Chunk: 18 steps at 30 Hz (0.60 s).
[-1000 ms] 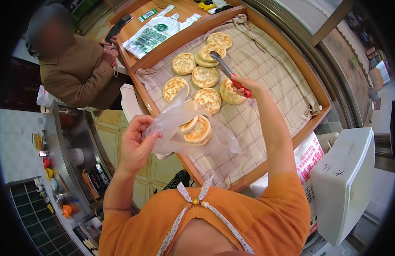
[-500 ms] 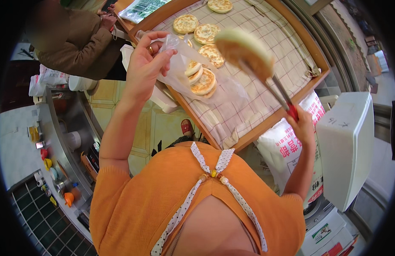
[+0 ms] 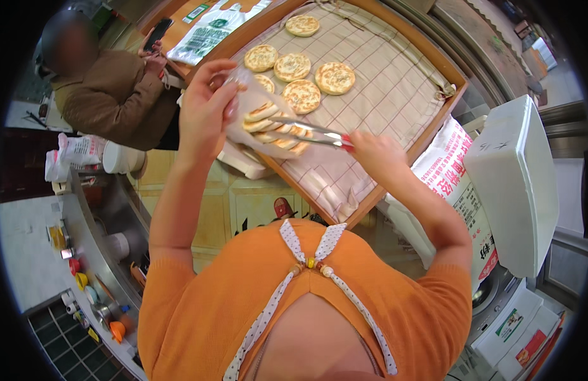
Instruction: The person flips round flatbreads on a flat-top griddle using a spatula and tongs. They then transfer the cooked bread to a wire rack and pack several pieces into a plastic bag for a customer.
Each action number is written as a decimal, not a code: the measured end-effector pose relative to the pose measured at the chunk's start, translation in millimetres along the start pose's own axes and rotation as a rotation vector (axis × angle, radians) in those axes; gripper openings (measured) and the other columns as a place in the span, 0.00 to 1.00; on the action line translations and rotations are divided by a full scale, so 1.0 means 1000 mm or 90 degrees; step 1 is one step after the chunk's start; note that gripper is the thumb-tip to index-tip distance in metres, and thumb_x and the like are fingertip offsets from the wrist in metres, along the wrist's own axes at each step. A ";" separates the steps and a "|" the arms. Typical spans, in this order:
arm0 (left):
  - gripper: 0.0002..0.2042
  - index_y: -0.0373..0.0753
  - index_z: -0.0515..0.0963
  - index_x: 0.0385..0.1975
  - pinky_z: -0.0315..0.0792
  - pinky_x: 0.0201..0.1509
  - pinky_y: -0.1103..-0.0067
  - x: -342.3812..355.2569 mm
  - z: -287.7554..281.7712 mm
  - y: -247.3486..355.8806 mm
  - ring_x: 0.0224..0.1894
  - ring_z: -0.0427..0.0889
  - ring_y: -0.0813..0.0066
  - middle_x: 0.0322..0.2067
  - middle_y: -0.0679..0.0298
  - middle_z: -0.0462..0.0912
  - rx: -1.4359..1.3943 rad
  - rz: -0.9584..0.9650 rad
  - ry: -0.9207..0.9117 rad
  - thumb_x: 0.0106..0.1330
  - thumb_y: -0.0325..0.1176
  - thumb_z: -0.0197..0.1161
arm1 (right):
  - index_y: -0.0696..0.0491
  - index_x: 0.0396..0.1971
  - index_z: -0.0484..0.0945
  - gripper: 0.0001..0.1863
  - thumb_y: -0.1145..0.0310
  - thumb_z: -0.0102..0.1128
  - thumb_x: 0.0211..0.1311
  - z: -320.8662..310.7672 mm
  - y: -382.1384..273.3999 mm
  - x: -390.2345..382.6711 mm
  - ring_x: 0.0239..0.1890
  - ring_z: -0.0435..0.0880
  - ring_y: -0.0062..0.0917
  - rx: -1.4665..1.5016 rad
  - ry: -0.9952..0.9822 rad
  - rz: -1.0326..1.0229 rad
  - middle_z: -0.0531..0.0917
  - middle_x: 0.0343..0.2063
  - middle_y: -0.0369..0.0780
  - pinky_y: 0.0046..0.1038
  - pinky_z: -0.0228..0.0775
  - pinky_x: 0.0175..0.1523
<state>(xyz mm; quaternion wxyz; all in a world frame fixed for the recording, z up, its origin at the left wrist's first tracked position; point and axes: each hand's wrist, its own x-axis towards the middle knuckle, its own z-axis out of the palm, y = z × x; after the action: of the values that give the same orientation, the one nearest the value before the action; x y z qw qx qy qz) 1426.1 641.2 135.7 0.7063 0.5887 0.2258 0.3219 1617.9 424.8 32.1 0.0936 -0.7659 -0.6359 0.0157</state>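
Note:
My left hand point(image 3: 208, 108) pinches the upper edge of a thin clear plastic bag point(image 3: 242, 101). Inside the bag several browned round flatbreads point(image 3: 263, 113) lie stacked and overlapping. My right hand point(image 3: 377, 153) is closed round the red handles of metal tongs point(image 3: 325, 136). The tongs' tips reach to the flatbreads at the bag; whether they grip one I cannot tell. Beyond the bag, more round flatbreads point(image 3: 292, 66) rest on a checked cloth point(image 3: 389, 76). One flatbread there is partly hidden by the bag.
A wooden-rimmed tray point(image 3: 427, 136) holds the cloth. At the far left stands a person point(image 3: 113, 105) with a phone point(image 3: 159, 33), beside a printed plastic bag point(image 3: 214, 28). White sacks point(image 3: 443, 162) and a white foam box point(image 3: 513, 190) stand at right. A counter point(image 3: 110, 241) runs along the left.
My right hand has brought the tongs left and down from above the tray, where they held a flatbread, to the bag. The bagged stack looks larger. My left hand has shifted slightly.

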 end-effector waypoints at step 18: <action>0.09 0.35 0.67 0.39 0.53 0.14 0.92 -0.061 0.035 0.034 0.13 0.58 0.90 0.32 0.58 0.74 -0.034 -0.031 0.065 0.60 0.20 0.49 | 0.52 0.24 0.67 0.18 0.53 0.46 0.64 0.158 0.131 0.020 0.07 0.56 0.11 1.145 -0.241 0.503 0.70 0.13 0.33 0.15 0.46 0.12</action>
<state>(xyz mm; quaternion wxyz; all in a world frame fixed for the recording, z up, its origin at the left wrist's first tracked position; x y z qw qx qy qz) 1402.1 577.0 172.4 0.7170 0.5465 0.2674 0.3402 1726.3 440.7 -142.9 0.5235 -0.5517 -0.0919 0.6427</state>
